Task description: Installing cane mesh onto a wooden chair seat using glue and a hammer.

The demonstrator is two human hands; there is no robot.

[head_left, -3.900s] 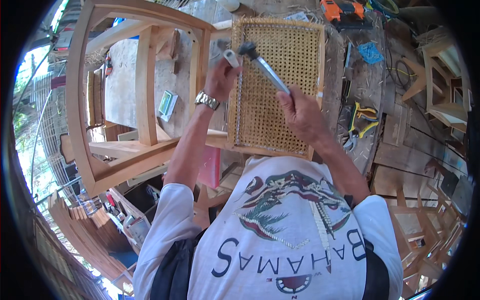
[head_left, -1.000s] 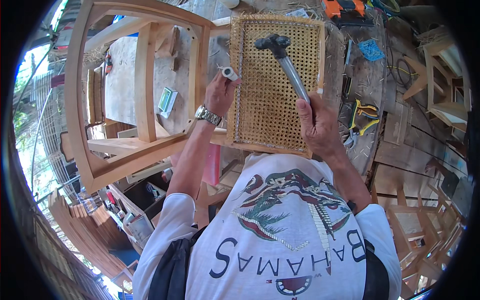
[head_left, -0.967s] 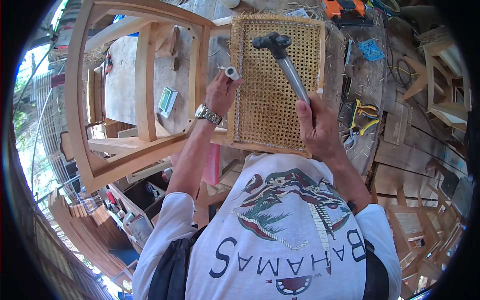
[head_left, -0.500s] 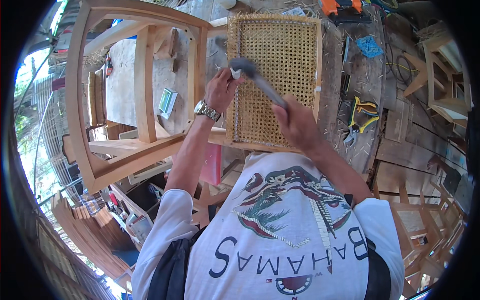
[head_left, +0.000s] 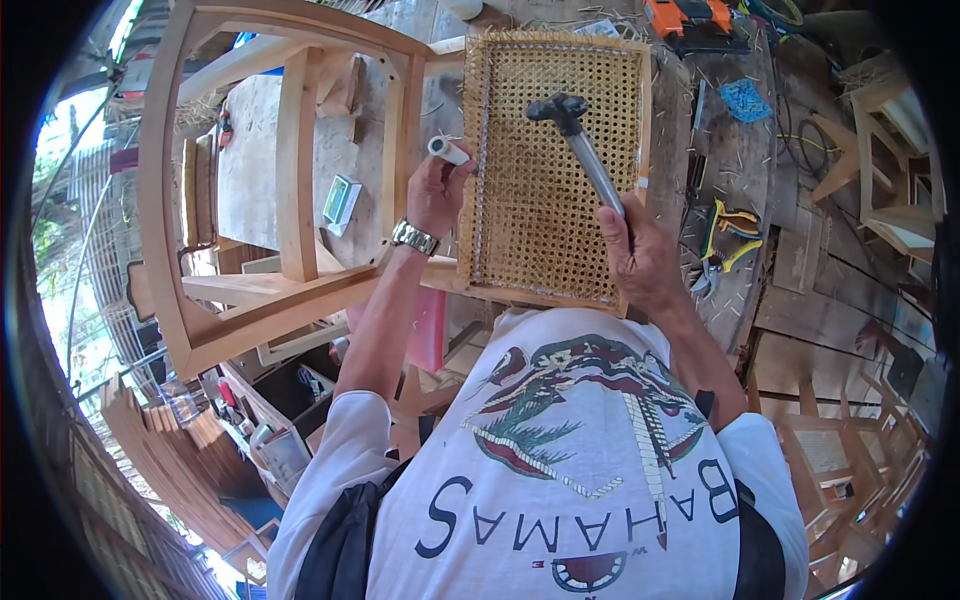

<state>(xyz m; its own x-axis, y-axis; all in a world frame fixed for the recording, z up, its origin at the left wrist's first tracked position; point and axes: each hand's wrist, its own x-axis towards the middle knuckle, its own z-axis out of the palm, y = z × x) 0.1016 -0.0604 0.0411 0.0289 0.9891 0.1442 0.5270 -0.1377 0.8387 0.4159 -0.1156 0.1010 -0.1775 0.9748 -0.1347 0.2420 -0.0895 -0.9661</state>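
My right hand (head_left: 643, 250) is wrapped round the metal handle of a hammer (head_left: 594, 170), whose dark head hangs over the woven cane panel (head_left: 550, 215). In my left hand (head_left: 436, 198) is a short white tube-like piece (head_left: 447, 149), pinched in the fingers, with its round, dark-centred end tilted into view. That piece is just left of the panel's left edge, apart from the hammer. The cane is set in a wooden chair frame (head_left: 292, 160) lying on its side, and a pale line runs along the panel's left border.
On the worktop (head_left: 728, 180) to the right lie yellow-handled pliers (head_left: 730, 235), a blue mesh-like piece (head_left: 745, 101) and scattered cane scraps. An orange and black tool (head_left: 692, 22) sits at the far right. A small green and white box (head_left: 341, 203) shows through the chair frame.
The hammer has come up off the white piece and swung right with my right hand. My left hand has shifted the piece leftward off the panel's edge and tilted it.
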